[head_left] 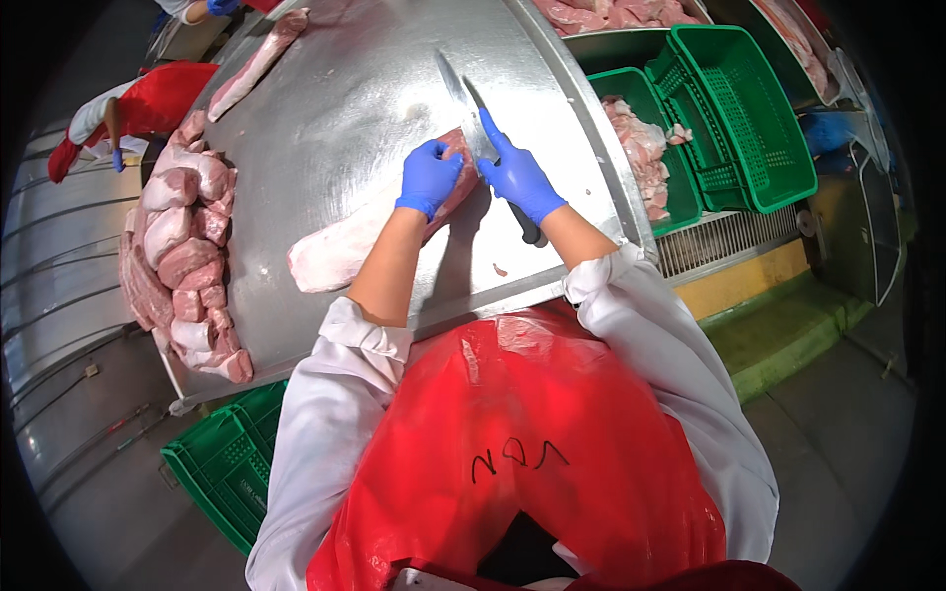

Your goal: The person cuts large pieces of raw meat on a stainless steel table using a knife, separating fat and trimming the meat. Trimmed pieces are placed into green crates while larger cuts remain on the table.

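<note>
A long pale-pink pork loin (328,254) lies slantwise on the steel table near its front edge. My left hand (431,179), in a blue glove, is closed on the loin's far end with bent fingers. Its middle is partly covered by my left forearm. In my right hand (522,180), also blue-gloved, is a long-bladed knife (452,83). The index finger stretches along the knife, and the blade points away to the far left. Its black handle end sticks out below the palm. The blade passes close beside the meat's far end; whether it touches is unclear.
Cut meat pieces (187,246) pile along the table's left edge, and a long strip (258,67) lies farther back. Green crates (739,118) stand at the right, one containing trimmings (639,158). Another green crate (222,463) sits below left. A person in a red apron (168,103) works at far left.
</note>
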Available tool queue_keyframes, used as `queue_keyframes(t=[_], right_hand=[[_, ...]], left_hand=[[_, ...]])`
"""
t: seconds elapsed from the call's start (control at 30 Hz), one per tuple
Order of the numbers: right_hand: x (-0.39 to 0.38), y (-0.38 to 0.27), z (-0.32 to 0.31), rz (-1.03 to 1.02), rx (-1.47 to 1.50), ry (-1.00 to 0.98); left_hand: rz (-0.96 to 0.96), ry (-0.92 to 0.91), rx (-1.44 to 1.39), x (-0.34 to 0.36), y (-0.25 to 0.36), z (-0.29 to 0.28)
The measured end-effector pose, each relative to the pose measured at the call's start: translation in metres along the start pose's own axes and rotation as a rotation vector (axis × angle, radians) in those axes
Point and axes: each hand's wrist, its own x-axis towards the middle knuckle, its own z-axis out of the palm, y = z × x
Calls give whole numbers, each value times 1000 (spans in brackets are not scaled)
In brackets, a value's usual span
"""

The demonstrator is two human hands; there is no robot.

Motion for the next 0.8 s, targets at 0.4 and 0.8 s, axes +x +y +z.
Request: queue_keyframes(t=[0.4, 0.8], right_hand=[[-2, -10, -4, 46, 12, -299], [-20, -16, 14, -40, 8, -384]], left_hand=[[-8, 86, -79, -5, 43, -7], [-70, -38, -359, 25, 36, -45]])
